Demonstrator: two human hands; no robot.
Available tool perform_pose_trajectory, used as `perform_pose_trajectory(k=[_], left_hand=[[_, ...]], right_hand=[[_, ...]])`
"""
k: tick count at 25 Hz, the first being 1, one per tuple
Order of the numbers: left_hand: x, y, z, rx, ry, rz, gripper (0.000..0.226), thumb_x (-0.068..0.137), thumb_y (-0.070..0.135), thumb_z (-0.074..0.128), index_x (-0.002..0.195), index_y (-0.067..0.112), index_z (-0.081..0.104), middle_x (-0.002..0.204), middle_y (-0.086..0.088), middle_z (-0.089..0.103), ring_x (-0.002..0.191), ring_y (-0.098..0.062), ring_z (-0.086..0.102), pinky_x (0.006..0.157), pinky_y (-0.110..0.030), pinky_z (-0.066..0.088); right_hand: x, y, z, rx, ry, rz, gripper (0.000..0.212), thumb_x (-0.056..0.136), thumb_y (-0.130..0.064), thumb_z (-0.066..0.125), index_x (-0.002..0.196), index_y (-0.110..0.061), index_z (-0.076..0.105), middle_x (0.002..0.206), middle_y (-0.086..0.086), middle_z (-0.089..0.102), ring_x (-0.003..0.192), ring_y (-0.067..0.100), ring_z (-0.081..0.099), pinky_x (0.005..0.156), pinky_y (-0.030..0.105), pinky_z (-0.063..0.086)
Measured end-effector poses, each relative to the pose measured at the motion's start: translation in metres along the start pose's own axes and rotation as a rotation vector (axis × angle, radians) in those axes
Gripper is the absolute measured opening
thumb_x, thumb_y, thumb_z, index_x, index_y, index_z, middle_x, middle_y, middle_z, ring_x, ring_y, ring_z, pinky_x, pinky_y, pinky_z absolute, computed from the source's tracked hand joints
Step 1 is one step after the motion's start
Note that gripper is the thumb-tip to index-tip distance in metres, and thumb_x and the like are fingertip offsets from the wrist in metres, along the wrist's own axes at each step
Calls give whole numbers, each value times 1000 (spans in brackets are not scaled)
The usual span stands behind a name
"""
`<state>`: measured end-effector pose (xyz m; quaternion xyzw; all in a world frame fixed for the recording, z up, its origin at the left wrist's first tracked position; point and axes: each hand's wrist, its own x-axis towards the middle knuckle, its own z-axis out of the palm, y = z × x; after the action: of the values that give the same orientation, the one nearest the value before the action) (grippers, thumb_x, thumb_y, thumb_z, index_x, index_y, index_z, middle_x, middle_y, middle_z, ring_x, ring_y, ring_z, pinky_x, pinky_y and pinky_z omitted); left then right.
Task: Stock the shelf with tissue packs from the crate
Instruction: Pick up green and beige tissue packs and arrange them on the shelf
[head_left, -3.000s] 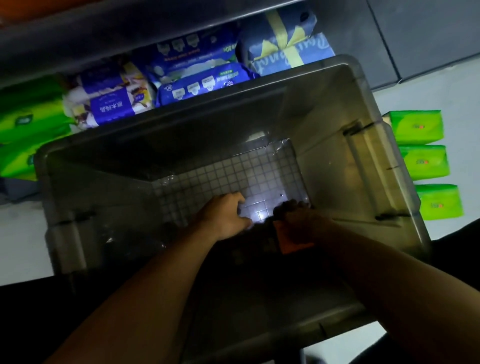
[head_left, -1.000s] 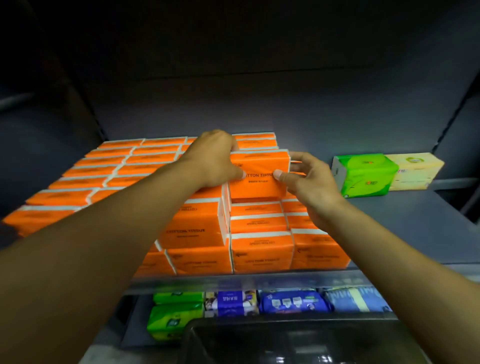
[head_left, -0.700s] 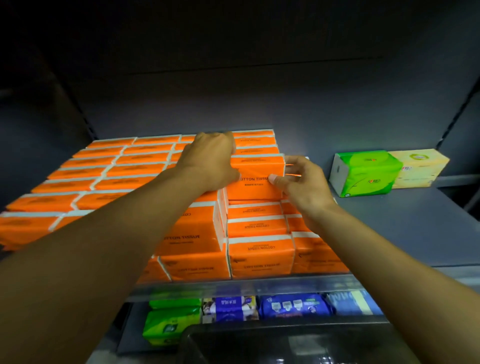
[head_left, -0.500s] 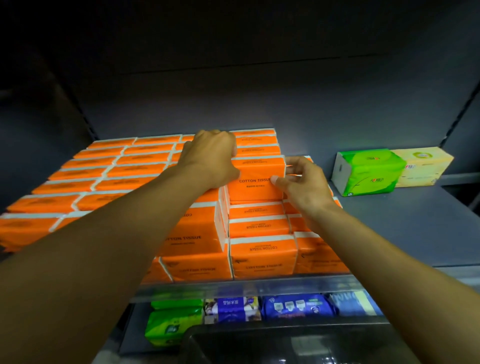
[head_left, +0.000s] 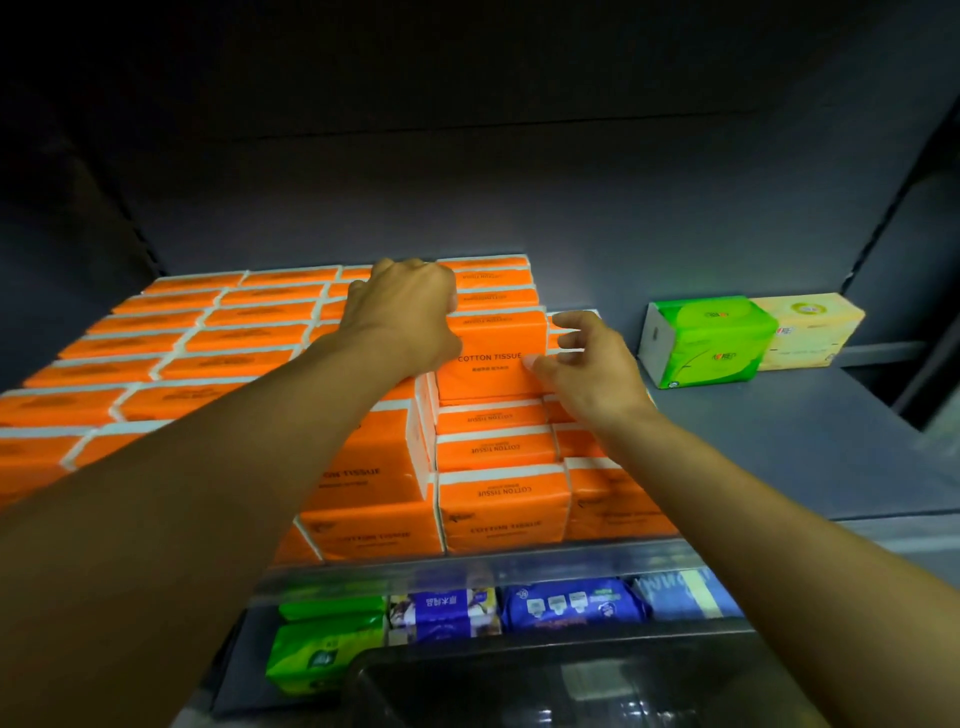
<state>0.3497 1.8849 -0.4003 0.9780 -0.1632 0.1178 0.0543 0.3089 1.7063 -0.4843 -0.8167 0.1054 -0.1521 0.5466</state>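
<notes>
The left grip's (head_left: 405, 312) fingertips are hidden behind its own knuckles. It curls over the upper left corner of the orange tissue pack (head_left: 491, 358), so the pack's 9 o'clock end is covered. The right grip (head_left: 592, 374) sits at the pack's 3 o'clock end, with the thumb tip pressed on the front face near the lower corner. Its fingers (head_left: 571, 340) curve round that end, slightly apart. Whether they touch the back of the pack cannot be told. Both forearms cross the front of the orange stack (head_left: 208, 332) and block several packs there. The top of the view is too dark to read. The crate (head_left: 519, 691) at 6 o'clock is cut off by the frame edge, a dim clear rim with its inside unclear. The held pack sits on top of the stack's right-hand columns, on the shelf (head_left: 779, 441). Its long axis runs from 9 to 3 o'clock. The printed face is turned toward the camera and leans back a little, and "COTTON TISSUE" reads upright on it. Packs lower in the stack show the same words upside down. At 3 o'clock of the stack, well apart, a green pack (head_left: 706, 343) stands just beside a pale yellow pack (head_left: 805, 330). On the lower shelf lie green packs (head_left: 322, 649) and blue packs (head_left: 571, 603), partly hidden by the rail.
</notes>
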Motion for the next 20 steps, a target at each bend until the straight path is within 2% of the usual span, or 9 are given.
perform_pose_trajectory(k=[4, 8, 12, 17, 20], left_hand=[[-8, 11, -9, -61, 13, 47, 48, 73, 35, 81, 116, 25, 63, 122, -7, 59, 117, -33, 51, 95, -42, 45], [-26, 63, -14, -211, 113, 238, 39, 74, 29, 78, 111, 23, 65, 115, -8, 62, 110, -33, 55, 94, -37, 43], [-63, 145, -10, -475, 157, 456, 28, 75, 23, 76, 101, 17, 68, 102, -4, 70, 98, -25, 64, 87, -34, 47], [-122, 228, 19, -610, -30, 570, 45, 79, 36, 77, 120, 22, 64, 122, 2, 67, 114, -16, 61, 96, -29, 46], [-154, 274, 40, -618, -184, 631, 52, 83, 43, 73, 129, 25, 59, 132, 4, 60, 122, -16, 55, 100, -32, 44]], right_hand=[[-16, -7, -27, -28, 54, -24, 55, 79, -26, 80, 128, -24, 56, 115, -3, 58, 102, 16, 59, 88, 38, 54], [-49, -3, -80, -93, 119, -50, 43, 77, -20, 81, 116, -19, 63, 92, -9, 59, 86, 15, 60, 87, 39, 54], [-105, 16, -151, -212, 154, 22, 40, 78, -28, 80, 114, -24, 64, 104, -3, 64, 93, 19, 65, 87, 39, 54], [-184, 43, -246, -401, 226, 66, 49, 79, -34, 78, 123, -26, 58, 115, -2, 60, 102, 14, 61, 86, 31, 51], [-228, 64, -302, -513, 235, 100, 53, 80, -37, 78, 127, -28, 56, 121, -2, 56, 104, 11, 57, 87, 29, 49]])
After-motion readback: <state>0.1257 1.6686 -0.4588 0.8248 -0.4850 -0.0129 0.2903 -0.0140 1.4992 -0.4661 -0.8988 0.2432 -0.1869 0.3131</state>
